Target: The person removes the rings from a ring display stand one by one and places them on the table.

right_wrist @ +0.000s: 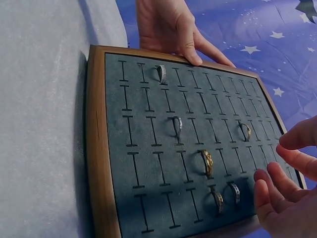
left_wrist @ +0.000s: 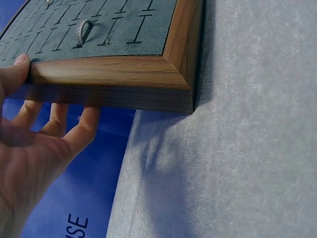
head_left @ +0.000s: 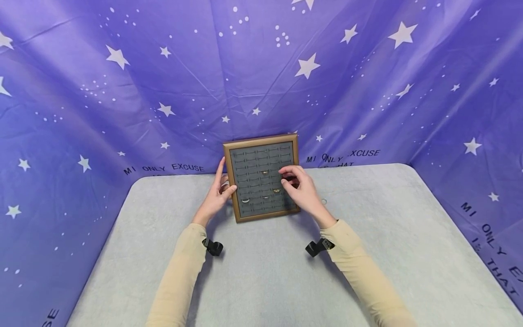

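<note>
A wood-framed ring display tray (head_left: 267, 218) leans upright at the far side of the table, its grey padded face full of slots. My left hand (head_left: 216, 196) grips its left edge, thumb on the front and fingers behind. Over the tray's right part is my right hand (head_left: 301, 187), fingers loosely bent, with nothing seen between them. Several rings sit in slots: a silver ring (right_wrist: 162, 74) near the left hand, another silver ring (right_wrist: 179, 127), a gold ring (right_wrist: 208, 163) and a thin gold ring (right_wrist: 246, 131). Closest to the right hand is a silver band (right_wrist: 236, 193).
A small loose ring (head_left: 324, 201) lies on the grey cloth-covered table (head_left: 261, 281), right of the tray. Purple star-printed curtain (head_left: 261, 81) hangs close behind the tray and along both sides. Each wrist carries a black camera (head_left: 214, 248).
</note>
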A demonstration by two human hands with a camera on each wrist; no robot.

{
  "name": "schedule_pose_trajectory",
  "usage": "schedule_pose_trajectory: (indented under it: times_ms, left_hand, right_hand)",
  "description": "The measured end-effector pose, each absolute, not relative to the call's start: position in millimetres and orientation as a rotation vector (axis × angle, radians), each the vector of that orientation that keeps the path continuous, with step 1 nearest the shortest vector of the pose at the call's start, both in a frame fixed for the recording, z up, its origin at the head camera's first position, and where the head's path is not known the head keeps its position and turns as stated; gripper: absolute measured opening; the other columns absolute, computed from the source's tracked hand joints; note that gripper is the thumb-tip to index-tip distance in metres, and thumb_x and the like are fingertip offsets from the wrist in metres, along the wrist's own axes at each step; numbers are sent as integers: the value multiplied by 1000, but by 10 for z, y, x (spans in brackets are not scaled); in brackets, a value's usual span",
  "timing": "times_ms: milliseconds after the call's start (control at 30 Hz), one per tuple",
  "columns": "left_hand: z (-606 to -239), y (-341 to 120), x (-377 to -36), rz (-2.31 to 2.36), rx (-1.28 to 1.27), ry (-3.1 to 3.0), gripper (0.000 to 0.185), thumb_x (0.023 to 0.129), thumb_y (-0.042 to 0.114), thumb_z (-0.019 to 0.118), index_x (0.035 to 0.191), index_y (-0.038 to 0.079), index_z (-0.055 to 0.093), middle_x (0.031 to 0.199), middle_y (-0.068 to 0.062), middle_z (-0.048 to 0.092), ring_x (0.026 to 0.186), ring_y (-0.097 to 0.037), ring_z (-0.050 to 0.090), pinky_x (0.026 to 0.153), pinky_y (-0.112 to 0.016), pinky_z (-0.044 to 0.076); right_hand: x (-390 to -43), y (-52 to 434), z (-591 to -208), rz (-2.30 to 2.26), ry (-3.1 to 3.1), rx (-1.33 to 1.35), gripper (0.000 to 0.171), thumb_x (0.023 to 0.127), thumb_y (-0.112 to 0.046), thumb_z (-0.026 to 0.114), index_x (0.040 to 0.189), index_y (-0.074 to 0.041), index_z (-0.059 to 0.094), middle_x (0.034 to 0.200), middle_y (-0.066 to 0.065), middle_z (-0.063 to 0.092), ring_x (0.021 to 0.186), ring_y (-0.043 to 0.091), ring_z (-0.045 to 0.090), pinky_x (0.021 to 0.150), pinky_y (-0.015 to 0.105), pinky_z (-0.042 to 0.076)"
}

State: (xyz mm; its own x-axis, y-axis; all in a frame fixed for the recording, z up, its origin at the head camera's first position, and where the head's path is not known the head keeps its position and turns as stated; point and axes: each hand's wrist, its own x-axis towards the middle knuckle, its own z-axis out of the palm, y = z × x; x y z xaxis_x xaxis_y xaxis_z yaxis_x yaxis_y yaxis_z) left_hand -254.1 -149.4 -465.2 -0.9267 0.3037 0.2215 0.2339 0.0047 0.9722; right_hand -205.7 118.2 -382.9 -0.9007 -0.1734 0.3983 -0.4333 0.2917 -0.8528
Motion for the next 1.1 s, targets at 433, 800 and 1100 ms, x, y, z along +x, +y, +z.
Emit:
schedule_pose_trajectory:
  times_ms: [433, 800, 1100]
  left_hand:
    - [-4493, -1453, -2480, 2092, 574, 2143, 88, 96, -6, 52, 156, 26, -3, 138, -30, 43, 101, -27, 56, 71, -27, 52]
    - [-4664, -1496, -2547, 2086, 613, 2209, 88, 97, 3, 56, 154, 44, 4, 137, -26, 45, 104, -29, 57, 72, -27, 54]
    - [-4662, -1509, -2555, 2081, 571, 2185, 88, 97, 2, 55, 154, 43, 2, 138, -27, 44, 103, -27, 58, 74, -27, 54]
  right_hand:
    - [-2400, 1104, -4058, 1547, -2388, 624, 27, 89, 3, 60, 116, 2, 63, 112, 17, 60, 97, 30, 57, 79, 40, 48]
    - [-2472, 1022, -4172, 1316, -2467, 677, 26, 88, -2, 64, 114, -5, 67, 111, 12, 52, 89, 23, 50, 74, 35, 44]
    - [-2470, 944, -4182, 1267, -2453, 653, 19, 86, -2, 66, 104, -4, 69, 105, 11, 48, 91, 25, 46, 80, 37, 41]
